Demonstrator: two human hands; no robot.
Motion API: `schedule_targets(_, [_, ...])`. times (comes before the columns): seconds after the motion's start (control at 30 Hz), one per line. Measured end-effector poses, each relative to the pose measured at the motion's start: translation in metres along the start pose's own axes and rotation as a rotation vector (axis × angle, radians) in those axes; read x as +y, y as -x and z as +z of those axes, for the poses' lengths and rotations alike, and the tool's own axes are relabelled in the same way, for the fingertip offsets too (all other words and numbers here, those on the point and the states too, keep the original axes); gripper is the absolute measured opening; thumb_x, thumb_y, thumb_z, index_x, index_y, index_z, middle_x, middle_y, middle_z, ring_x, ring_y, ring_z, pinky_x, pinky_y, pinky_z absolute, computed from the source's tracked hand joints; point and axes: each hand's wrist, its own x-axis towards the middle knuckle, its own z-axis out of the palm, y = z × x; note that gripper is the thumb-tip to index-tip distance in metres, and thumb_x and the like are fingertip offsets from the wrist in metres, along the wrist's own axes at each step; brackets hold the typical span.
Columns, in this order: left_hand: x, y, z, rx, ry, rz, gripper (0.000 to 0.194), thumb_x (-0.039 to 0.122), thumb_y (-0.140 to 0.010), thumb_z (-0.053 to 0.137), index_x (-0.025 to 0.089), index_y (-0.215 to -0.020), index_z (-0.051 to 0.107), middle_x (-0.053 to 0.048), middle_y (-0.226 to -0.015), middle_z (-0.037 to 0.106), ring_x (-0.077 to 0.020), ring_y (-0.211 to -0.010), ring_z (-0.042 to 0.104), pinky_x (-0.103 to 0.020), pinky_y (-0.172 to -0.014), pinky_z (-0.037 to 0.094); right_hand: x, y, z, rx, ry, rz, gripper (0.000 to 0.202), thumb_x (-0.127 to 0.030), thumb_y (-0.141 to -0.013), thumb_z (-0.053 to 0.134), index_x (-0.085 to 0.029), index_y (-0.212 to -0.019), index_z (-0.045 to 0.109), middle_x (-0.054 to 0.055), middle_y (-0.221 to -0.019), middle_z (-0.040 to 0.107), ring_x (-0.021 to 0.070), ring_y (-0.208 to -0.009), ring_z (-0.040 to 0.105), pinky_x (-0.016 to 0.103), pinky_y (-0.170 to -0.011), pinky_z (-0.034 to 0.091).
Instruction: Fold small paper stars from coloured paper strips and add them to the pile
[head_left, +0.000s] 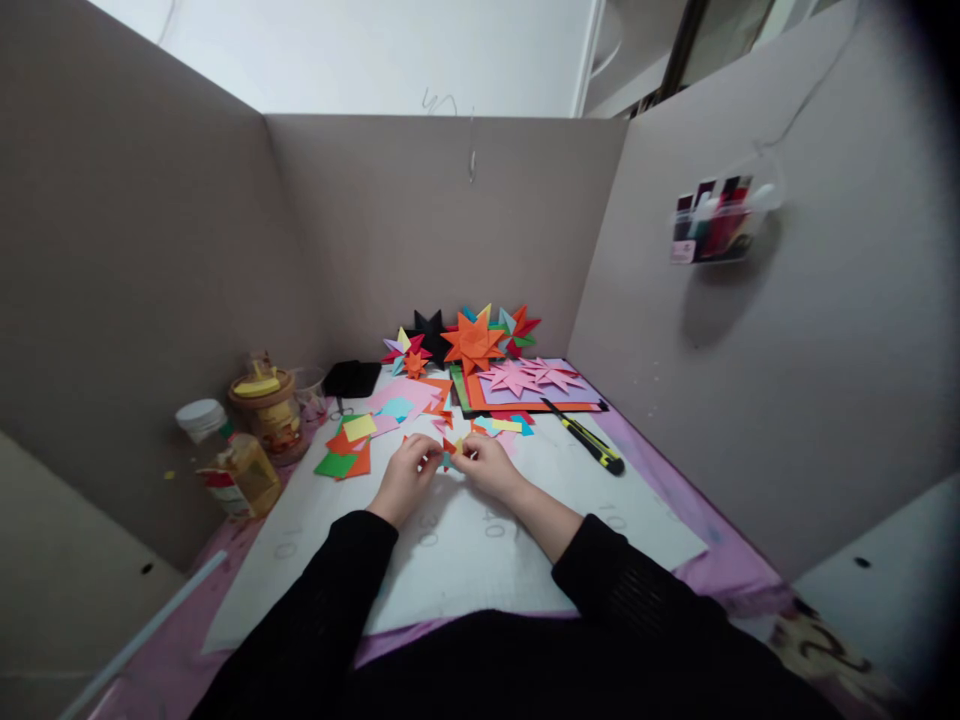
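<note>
Left hand (pixel 412 465), right hand (pixel 489 464): pinching folded paper (pixel 448 446) | mat (pixel 459 570) between forearms (pixel 544 518) | cutter (pixel 591 442) near its right edge

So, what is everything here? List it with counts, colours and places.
Panels: three, grey, left, back, right
Hook: one, silvery, back panel
Hanging container: one, clear, right panel
White sheet: one, white, centre
Table cover: one, pink-purple, under white sheet
Paper stars: several, multicoloured, by back panel
Stacked sheets: several, lilac, orange, green, back right
Pink stars: two, pink, on stacked sheets
Utility knife: one, black, yellow, right
Loose paper: many, mixed colours, left and centre
Flat object: one, black, back left
Cup: one, clear, left
Tub: one, brown, yellow, left
Bottle: one, amber contents, white cap, left
Strip: one, white, lower left
Held paper: count unclear, orange, yellow, centre
Left hand: one, centre
Right hand: one, centre
Sleeves: two, black, front
</note>
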Motion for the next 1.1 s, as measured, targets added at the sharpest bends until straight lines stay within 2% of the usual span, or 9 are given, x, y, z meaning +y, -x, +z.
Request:
schedule_targets(0.2, [-0.004, 0.001, 0.005, 0.003, 0.071, -0.11, 0.004, 0.02, -0.08, 0.054, 0.018, -0.08, 0.057, -0.003, -0.079, 0.057, -0.0134, -0.074, 0.055, -0.024, -0.063, 0.048, -0.001, 0.001, 0.0, -0.03, -0.002, 0.004, 0.02, -0.019, -0.071, 0.057, -0.017, -0.053, 0.047, -0.003, -0.06, 0.047, 0.0102, -0.059, 0.045, 0.022, -0.058, 0.035])
schedule_targets(0.5, [-0.006, 0.001, 0.006, 0.037, 0.253, -0.272, 0.01, 0.026, -0.076, 0.058, 0.016, -0.074, 0.057, -0.002, -0.075, 0.058, -0.0131, -0.07, 0.056, -0.025, -0.064, 0.05, -0.006, 0.001, -0.002, -0.038, -0.037, -0.001, 0.016, -0.019, -0.069, 0.057, -0.017, -0.055, 0.05, -0.002, -0.062, 0.049, 0.0114, -0.062, 0.047, 0.023, -0.059, 0.036])
schedule_targets(0.67, [-0.004, 0.0, 0.006, 0.053, 0.271, -0.275, 0.011, 0.027, -0.075, 0.059, 0.016, -0.073, 0.058, -0.001, -0.074, 0.059, -0.0128, -0.069, 0.056, -0.024, -0.064, 0.05, -0.006, 0.001, 0.0, -0.002, -0.01, 0.015, 0.018, -0.02, -0.069, 0.055, -0.018, -0.053, 0.047, -0.003, -0.06, 0.047, 0.0115, -0.06, 0.045, 0.023, -0.058, 0.036])
schedule_targets(0.87, [0.001, 0.0, 0.004, 0.035, 0.222, -0.211, 0.011, 0.027, -0.076, 0.06, 0.016, -0.077, 0.062, -0.003, -0.076, 0.061, -0.0136, -0.071, 0.058, -0.024, -0.063, 0.048, -0.008, 0.002, 0.0, 0.07, -0.019, 0.017, 0.017, -0.018, -0.069, 0.053, -0.018, -0.054, 0.046, -0.003, -0.06, 0.047, 0.0123, -0.062, 0.045, 0.024, -0.059, 0.035])
schedule_targets(1.1, [0.001, -0.001, 0.002, 0.058, 0.272, -0.245, 0.016, 0.031, -0.076, 0.06, 0.015, -0.075, 0.063, -0.005, -0.08, 0.062, -0.0152, -0.076, 0.059, -0.025, -0.064, 0.051, -0.012, 0.003, -0.002, 0.094, -0.021, -0.009, 0.017, -0.017, -0.069, 0.054, -0.019, -0.054, 0.045, -0.002, -0.06, 0.047, 0.0126, -0.063, 0.046, 0.024, -0.059, 0.036])
